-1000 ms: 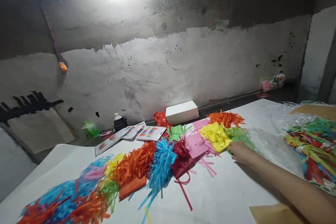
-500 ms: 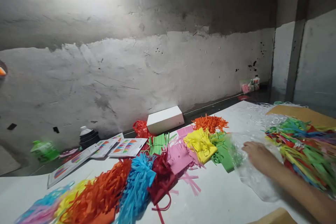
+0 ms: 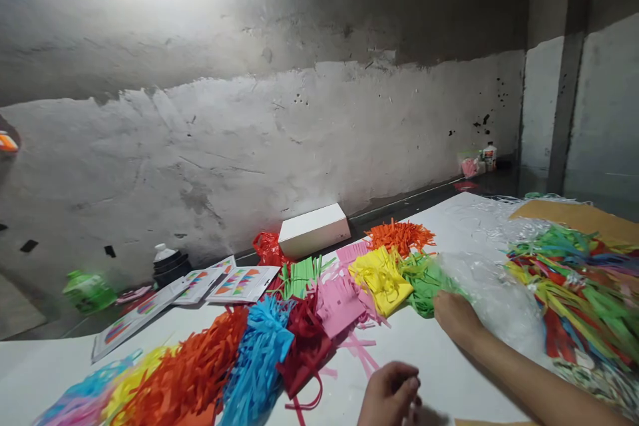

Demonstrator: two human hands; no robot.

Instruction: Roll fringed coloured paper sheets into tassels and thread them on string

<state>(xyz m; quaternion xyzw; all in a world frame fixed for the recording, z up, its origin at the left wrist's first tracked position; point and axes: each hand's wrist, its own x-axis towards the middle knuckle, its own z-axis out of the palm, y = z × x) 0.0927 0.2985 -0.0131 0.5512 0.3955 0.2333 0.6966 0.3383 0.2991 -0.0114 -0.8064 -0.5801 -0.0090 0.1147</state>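
Rough plaster wall (image 3: 299,126) across the upper half of the frame, dark above, whitewashed below, lit by a glare at the upper left. Below it, white table (image 3: 439,373) filling the lower half.

Right of centre: right hand (image 3: 456,318) reaching in from the lower right corner, laid palm down at the near edge of the green fringed paper (image 3: 424,283), fingers stretched flat and loose, gripping nothing that shows; whether touching the green paper or only the clear plastic sheet (image 3: 492,303) beside it, cannot tell. Bottom centre: left hand (image 3: 389,396), partly cut by the frame edge, fingers curled inward with fingertips drawn together; held contents, if any, too blurred to tell.

Just left of the green paper: yellow fringed paper (image 3: 380,276), then pink fringed paper (image 3: 341,299), dark red fringed paper (image 3: 305,343), blue fringed paper (image 3: 259,359) and orange fringed paper (image 3: 192,369), running in a row toward the lower left corner. Behind the yellow, toward the wall: a second orange bundle (image 3: 399,236) and a white box (image 3: 313,229). Far right: mixed heap of coloured strips (image 3: 574,279) lying on the plastic. Middle left, near the wall: printed cards (image 3: 239,281), a black pot with a white cap (image 3: 168,263) and a green bottle (image 3: 87,287), well apart from both hands.
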